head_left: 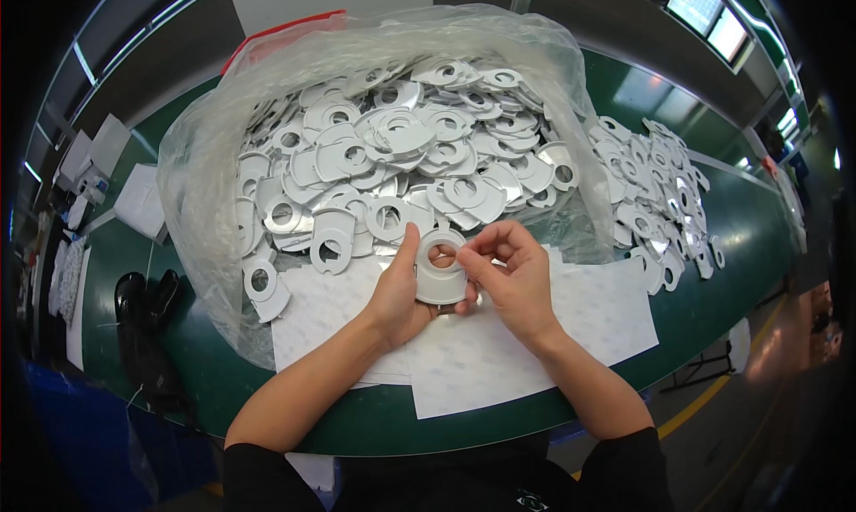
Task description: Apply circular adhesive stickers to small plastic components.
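A flat silvery-white plate with a round hole (440, 285) is held upright over the paper sheets, in the middle of the view. My left hand (399, 300) grips it from the left, thumb along its edge and fingers behind; some fingertips show through the hole and past the lower right edge. At its upper right side, my right hand (514, 280) has its thumb and forefinger pinched together against the rim. Whether those fingertips hold anything small is hidden. Just beyond both hands lies a large heap of similar plates (392, 133) in a clear plastic bag (201, 169).
White paper sheets (499, 369) lie under my hands on the green table (374, 427). A second pile of plates (660, 187) spreads at the right. On the left are a black item (143, 352), seemingly cloth or a glove, and a white box (141, 200). Something red (285, 32) edges the bag's back.
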A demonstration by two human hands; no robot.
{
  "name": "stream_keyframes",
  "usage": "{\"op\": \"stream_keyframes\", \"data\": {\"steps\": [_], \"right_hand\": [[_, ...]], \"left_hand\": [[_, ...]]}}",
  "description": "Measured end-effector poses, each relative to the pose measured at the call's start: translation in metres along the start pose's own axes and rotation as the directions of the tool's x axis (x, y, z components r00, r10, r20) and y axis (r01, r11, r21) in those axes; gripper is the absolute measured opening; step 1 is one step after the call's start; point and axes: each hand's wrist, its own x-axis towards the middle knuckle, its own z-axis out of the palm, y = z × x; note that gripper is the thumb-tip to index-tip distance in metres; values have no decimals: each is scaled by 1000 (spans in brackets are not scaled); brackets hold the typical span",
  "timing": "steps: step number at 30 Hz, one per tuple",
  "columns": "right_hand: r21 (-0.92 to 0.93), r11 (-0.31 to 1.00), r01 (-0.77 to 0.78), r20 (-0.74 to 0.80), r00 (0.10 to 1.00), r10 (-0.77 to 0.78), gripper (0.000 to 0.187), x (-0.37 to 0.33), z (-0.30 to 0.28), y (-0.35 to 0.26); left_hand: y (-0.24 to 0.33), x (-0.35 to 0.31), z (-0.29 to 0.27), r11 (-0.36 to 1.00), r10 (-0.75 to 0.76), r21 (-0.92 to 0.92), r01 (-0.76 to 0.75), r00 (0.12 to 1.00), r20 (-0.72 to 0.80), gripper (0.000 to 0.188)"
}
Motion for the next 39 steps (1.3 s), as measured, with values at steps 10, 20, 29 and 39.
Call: {"op": "stream_keyframes", "data": {"steps": [10, 20, 29, 39], "right_hand": [[-13, 1000, -10, -3, 1000, 10, 18, 0, 1, 0], [-56, 998, 28, -2, 1000, -28, 18, 0, 0, 3], [-200, 971, 131, -15, 990, -137, 16, -2, 3, 5], [-808, 170, 564, 287, 629, -722, 26, 4, -5, -4]], "left_hand": [[0, -2, 4, 999, 34, -29, -33, 999, 5, 59], [-3, -4, 4, 994, 90, 59, -87, 995, -46, 14], [-5, -2, -3, 990, 93, 100, -95, 995, 16, 25], [-7, -3, 1, 982, 169, 82, -170, 985, 25, 38]]}}
